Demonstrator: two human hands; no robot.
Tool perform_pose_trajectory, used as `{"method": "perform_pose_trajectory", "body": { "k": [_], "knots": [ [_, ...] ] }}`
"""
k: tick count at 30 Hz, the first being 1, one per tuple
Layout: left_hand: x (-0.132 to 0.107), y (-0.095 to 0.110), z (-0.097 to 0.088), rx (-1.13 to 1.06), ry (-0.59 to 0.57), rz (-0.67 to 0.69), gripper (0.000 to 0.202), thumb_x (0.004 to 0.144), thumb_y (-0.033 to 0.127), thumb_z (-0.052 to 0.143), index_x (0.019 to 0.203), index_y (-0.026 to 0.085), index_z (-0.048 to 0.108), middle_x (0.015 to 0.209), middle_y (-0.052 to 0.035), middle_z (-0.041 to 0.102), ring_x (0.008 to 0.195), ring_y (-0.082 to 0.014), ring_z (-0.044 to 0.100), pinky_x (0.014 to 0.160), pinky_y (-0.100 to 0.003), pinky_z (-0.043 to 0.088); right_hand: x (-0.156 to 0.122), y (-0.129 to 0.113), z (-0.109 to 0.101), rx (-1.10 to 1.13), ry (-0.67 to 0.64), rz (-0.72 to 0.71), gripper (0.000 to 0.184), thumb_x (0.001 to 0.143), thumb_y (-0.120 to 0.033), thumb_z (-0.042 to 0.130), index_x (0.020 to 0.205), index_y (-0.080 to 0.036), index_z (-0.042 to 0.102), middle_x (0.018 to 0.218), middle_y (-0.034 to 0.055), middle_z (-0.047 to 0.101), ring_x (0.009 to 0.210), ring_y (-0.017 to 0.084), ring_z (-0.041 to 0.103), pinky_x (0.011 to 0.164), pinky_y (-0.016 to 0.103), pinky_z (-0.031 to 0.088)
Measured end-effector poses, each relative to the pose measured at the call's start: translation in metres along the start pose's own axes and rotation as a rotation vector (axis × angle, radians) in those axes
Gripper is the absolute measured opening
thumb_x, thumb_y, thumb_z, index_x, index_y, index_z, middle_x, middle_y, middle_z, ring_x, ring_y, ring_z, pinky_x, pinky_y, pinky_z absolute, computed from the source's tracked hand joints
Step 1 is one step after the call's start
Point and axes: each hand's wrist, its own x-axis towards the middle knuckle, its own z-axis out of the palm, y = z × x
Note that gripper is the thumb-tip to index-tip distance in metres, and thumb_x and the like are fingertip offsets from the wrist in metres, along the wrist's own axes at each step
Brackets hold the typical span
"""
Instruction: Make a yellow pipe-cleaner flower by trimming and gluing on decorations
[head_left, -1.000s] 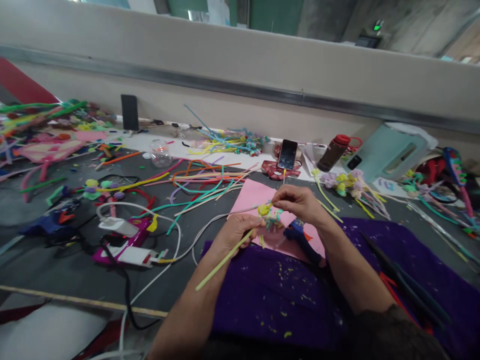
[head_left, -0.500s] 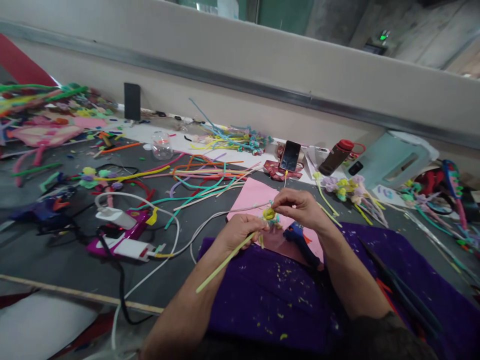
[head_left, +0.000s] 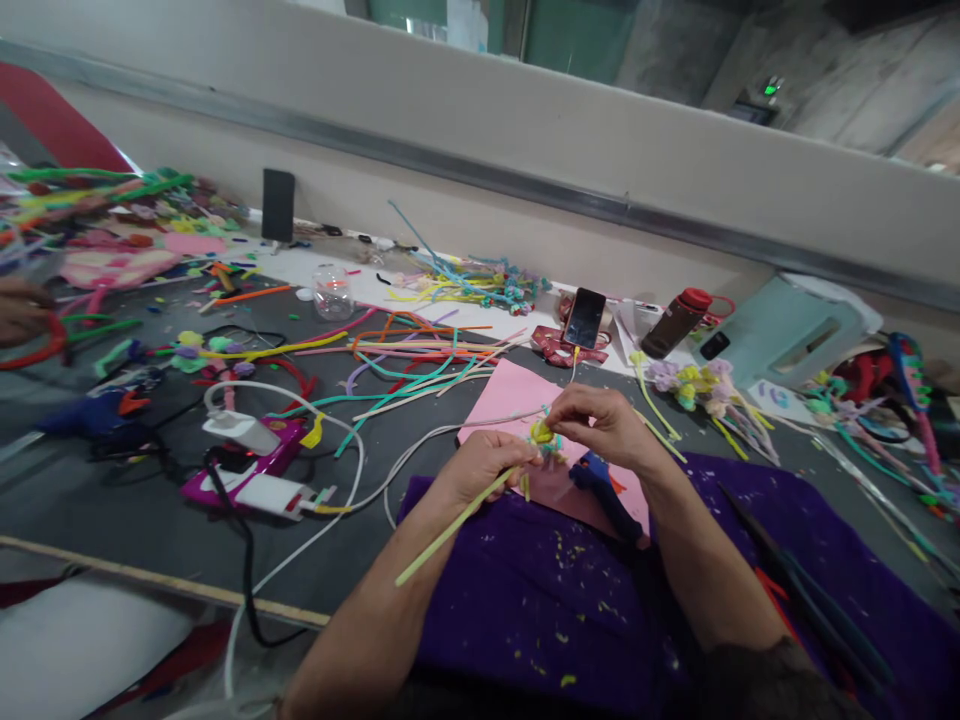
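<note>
My left hand [head_left: 487, 462] is closed on a pale yellow-green pipe cleaner stem [head_left: 450, 530], whose free end slants back over my left forearm. At the stem's upper end is a small pipe cleaner flower [head_left: 541, 434] in yellow and teal. The bent fingers of my right hand [head_left: 596, 418] pinch the flower's yellow part from the right. Both hands are above a pink sheet [head_left: 501, 390]. Just below my right hand, a blue glue gun [head_left: 609, 497] with an orange part lies on that sheet. My fingers hide some of the flower.
Purple cloth [head_left: 525, 580] with yellow scraps covers the near table. A power strip [head_left: 255, 470] with cables lies left, and loose pipe cleaners [head_left: 420, 345] lie behind it. A phone [head_left: 585, 318] and bottle [head_left: 675, 322] stand behind. Another person's hand [head_left: 21, 312] is at the left edge.
Another person's hand has come into view at the left edge beside a red-orange pipe cleaner. The whole view has shifted slightly. My hands keep nearly the same hold on the flower and stem.
</note>
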Motion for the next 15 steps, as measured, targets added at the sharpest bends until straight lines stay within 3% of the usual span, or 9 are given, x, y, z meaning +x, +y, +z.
{"method": "perform_pose_trajectory", "body": {
  "k": [15],
  "knots": [
    [-0.0011, 0.0018, 0.0003, -0.007, 0.0, -0.016, 0.024, 0.068, 0.033, 0.058, 0.072, 0.01, 0.063, 0.035, 0.0071, 0.043, 0.023, -0.0024, 0.026, 0.029, -0.017, 0.013, -0.0016, -0.006, 0.0001, -0.086, -0.035, -0.063, 0.015, 0.078, -0.007, 0.055, 0.083, -0.017, 0.064, 0.083, 0.0036, 0.06, 0.071, 0.012, 0.058, 0.062, 0.023, 0.044]
  ]
}}
